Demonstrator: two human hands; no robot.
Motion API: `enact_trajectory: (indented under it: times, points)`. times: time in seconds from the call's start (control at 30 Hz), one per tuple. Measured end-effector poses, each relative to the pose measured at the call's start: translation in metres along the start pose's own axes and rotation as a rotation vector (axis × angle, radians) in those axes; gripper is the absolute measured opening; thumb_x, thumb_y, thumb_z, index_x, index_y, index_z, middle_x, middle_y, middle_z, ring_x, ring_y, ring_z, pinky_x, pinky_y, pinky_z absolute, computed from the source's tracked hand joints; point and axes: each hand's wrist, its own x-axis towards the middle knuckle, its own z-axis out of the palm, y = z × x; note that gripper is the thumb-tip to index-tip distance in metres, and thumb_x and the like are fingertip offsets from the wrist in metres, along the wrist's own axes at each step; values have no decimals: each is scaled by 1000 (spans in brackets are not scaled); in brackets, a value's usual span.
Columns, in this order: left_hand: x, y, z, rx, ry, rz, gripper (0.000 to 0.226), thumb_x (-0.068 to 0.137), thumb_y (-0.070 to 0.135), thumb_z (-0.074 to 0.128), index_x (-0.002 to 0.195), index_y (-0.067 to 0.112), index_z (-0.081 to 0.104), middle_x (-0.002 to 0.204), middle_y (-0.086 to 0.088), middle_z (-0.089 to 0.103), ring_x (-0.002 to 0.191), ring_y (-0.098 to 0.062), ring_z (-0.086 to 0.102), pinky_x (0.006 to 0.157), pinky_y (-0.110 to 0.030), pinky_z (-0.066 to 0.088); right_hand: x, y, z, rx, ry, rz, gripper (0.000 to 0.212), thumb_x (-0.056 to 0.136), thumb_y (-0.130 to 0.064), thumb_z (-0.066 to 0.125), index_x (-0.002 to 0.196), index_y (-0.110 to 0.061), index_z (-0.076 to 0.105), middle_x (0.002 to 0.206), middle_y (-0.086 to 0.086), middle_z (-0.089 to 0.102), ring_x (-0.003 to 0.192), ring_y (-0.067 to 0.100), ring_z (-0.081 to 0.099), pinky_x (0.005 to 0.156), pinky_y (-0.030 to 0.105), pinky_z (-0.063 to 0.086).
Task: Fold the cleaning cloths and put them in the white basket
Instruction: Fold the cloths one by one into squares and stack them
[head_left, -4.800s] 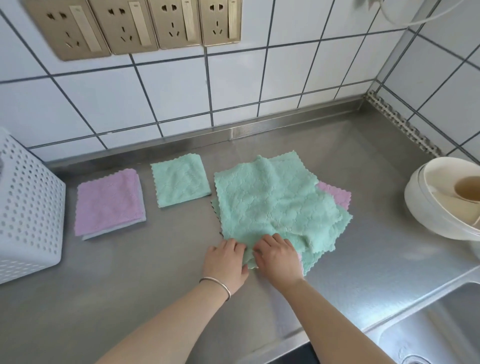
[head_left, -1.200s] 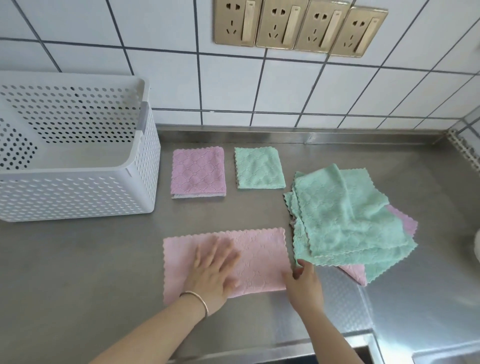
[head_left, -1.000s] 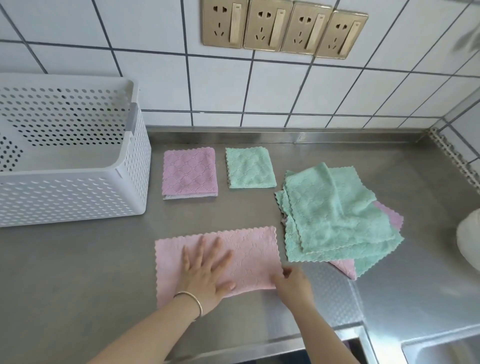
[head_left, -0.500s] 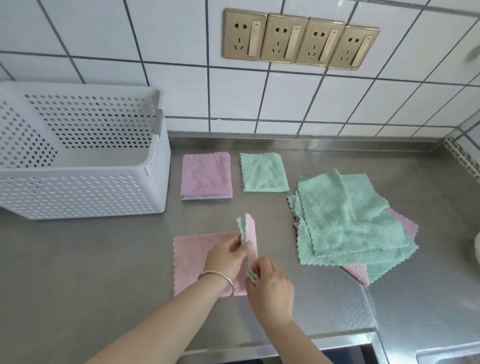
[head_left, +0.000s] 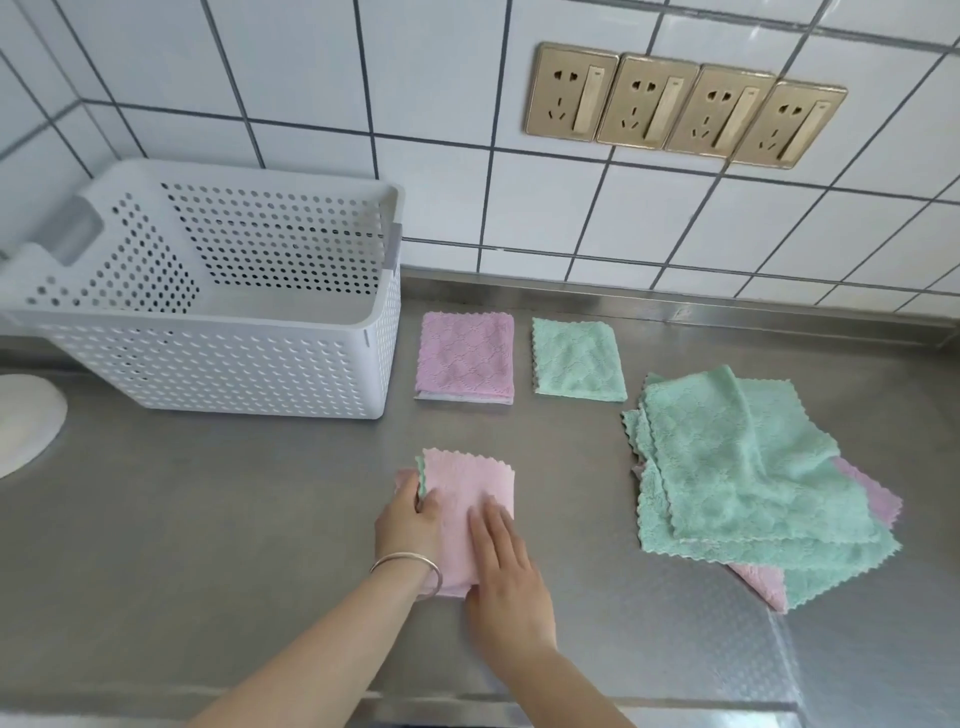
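pink cloth (head_left: 470, 514): folded, long axis 12–6, scalloped edge at 12, on steel counter (head_left: 208, 519) near front edge. left hand (head_left: 410, 519) pinches its 9 o'clock edge; right hand (head_left: 506, 566) flat, fingers together, pressing its 5 o'clock part. bare counter at 9. folded cloths at 12: 1 pink (head_left: 466, 357), 1 green (head_left: 577, 360), apart. unfolded pile (head_left: 748, 467) at 3, count unclear. white basket (head_left: 218, 358) x1 at 10, just beside folded pink.

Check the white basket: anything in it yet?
Empty as far as visible: the white basket shows only bare floor, though its near wall hides part. Two folded cloths, pink and green, lie outside it.
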Motion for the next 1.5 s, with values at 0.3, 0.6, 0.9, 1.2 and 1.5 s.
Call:
enact_trajectory:
  times: [0.3, 0.6, 0.9, 1.2, 1.5]
  points:
    - [16, -22, -13, 25, -19, -61, 46, 95, 12, 35, 139, 26, 39, 135, -8, 53, 117, -27, 52, 96, -28, 38, 3, 0, 17, -118, -234, -58, 68, 63, -17, 27, 130, -18, 42, 132, 2, 57, 128, 20, 34, 108, 33, 11]
    - [25, -33, -5, 259, 45, 48, 47, 91, 22, 43, 138, 24, 41, 119, -14, 62, 106, -33, 57, 89, -35, 46, 6, 5, 26, -130, -271, -211, 61, 69, -19, 34, 129, -23, 43, 135, 1, 54, 130, 23, 32, 108, 38, 11]
    - [36, -34, -8, 304, 180, 90, 31, 87, 22, 42, 70, 1, 58, 83, -30, 62, 68, -41, 49, 63, -39, 44, 7, 9, 24, -153, -289, -309, 62, 75, -52, 45, 133, -30, 42, 142, -1, 47, 132, 23, 32, 108, 41, 14]
    - [44, -41, -7, 251, 277, 66, 37, 89, 18, 49, 125, 22, 54, 116, -10, 62, 103, -33, 57, 80, -37, 45, 20, 23, 8, -80, -156, -205, 49, 89, -38, 35, 136, -22, 41, 140, 0, 48, 131, 17, 33, 107, 32, 19]
    - [32, -74, 5, 944, 92, 588, 61, 78, 37, 31, 133, 13, 43, 144, 1, 42, 144, -11, 3, 109, -47, 8, 39, 18, 33, -221, -191, -237, 52, 92, -39, 26, 140, -20, 32, 157, 5, -4, 144, 26, -3, 111, 42, 8]
